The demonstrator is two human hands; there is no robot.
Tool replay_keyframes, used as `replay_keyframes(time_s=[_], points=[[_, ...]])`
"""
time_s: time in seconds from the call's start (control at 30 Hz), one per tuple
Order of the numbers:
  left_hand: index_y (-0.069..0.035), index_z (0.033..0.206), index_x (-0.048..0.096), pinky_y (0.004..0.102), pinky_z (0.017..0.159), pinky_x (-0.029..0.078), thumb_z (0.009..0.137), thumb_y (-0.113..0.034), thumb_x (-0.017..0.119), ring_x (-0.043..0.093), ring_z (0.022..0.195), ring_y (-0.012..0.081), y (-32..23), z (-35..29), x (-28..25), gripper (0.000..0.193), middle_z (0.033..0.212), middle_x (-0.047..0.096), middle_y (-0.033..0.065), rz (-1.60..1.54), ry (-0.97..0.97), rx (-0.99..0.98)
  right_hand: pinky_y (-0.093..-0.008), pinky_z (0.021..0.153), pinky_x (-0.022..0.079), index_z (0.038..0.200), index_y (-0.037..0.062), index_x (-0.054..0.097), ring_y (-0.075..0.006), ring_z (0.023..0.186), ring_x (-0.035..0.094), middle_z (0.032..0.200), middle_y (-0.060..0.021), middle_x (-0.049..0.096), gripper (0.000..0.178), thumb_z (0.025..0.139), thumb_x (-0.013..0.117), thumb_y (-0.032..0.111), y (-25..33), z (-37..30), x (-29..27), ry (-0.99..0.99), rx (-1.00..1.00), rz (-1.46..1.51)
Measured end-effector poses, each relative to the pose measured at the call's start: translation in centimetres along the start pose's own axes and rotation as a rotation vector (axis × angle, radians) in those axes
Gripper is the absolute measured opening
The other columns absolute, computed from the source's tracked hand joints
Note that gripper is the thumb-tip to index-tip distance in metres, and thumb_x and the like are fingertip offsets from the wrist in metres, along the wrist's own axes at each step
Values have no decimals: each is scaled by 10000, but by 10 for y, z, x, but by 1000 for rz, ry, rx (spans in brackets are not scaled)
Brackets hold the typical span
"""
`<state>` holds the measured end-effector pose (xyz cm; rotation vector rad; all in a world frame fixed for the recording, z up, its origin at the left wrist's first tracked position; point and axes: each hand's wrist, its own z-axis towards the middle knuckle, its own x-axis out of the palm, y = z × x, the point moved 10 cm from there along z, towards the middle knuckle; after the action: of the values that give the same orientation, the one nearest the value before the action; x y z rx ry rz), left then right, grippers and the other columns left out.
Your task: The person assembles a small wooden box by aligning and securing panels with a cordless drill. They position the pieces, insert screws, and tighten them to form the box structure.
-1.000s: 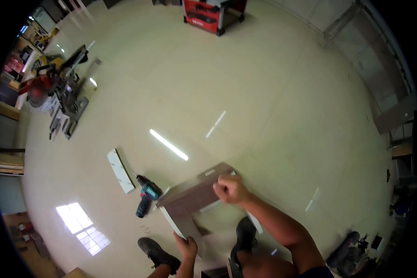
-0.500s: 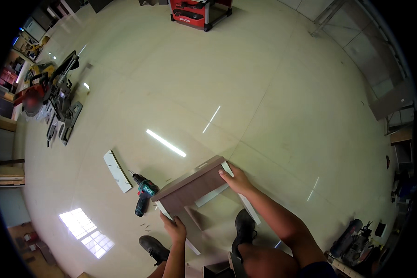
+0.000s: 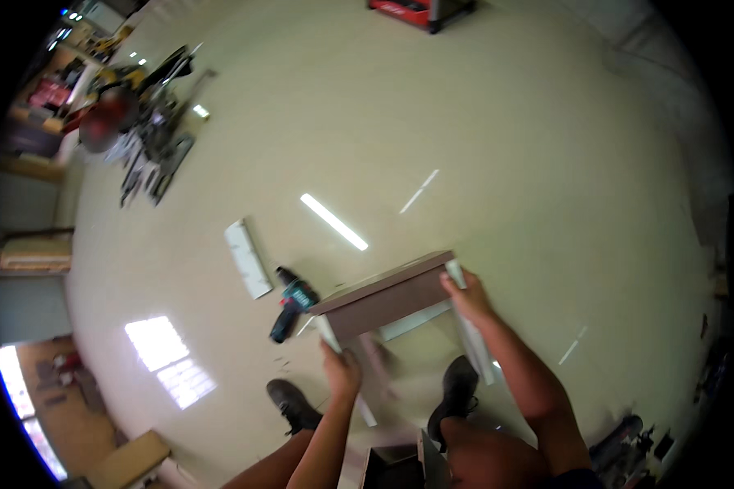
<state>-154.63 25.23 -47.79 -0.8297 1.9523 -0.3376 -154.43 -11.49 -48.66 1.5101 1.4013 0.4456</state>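
Observation:
Between my hands is a small stool-like wooden piece [image 3: 391,295], with a brown top and panel and white-edged side boards. My left hand [image 3: 341,371] is closed round the near-left side board, just below the top. My right hand [image 3: 467,295] grips the opposite side board at the right end, thumb on the brown panel. Just left of the piece lies a teal and black cordless drill [image 3: 299,297]. A white strip of board [image 3: 249,259] with small things on it, too blurred to name, rests beyond the drill.
My dark shoes [image 3: 294,405] stand on either side below the piece. A mitre saw [image 3: 143,134] sits at the far left, and a red tool cart [image 3: 416,10] at the far edge. Dark tools [image 3: 620,444] lie at the lower right. Boards [image 3: 126,460] are at the lower left.
My view has swung, so the whole scene sits farther right and higher in the picture. Both hands keep their hold on the piece, which appears slightly turned.

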Motion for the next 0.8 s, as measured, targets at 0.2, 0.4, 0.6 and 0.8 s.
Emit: replay_keyframes(time_s=[0.2,0.4,0.6,0.8], points=[[46,1477,180,394,887,493,917,-125,559,632,1074,324,-12,-11,-22,697,1194,612,243,-230,-169,143,-364,873,476,1210,17,623,-246,970,642,1020,-147,693,525,931,584,460,19,-3,8,39,-24,30],[79,1219,557,316,795,515,1006,-212,515,659,957,191,128,-63,22,363,1106,678,146,-1052,19,-450,-362,866,471,1192,11,628,-235,949,634,994,-144,695,542,932,583,484,19,-4,0,7,-53,17],[10,695,615,277,617,532,993,-285,534,653,663,152,209,-102,46,427,745,666,78,-457,215,-392,-370,862,471,1164,8,638,-229,935,630,977,-135,694,532,936,585,485,22,-1,3,0,-57,-1],[-24,1117,579,332,739,530,1041,-271,419,669,903,178,222,-123,67,304,1106,671,111,-628,339,-539,-357,859,461,1120,9,645,-205,929,602,976,-113,680,488,953,573,462,20,-1,8,11,-59,41]])
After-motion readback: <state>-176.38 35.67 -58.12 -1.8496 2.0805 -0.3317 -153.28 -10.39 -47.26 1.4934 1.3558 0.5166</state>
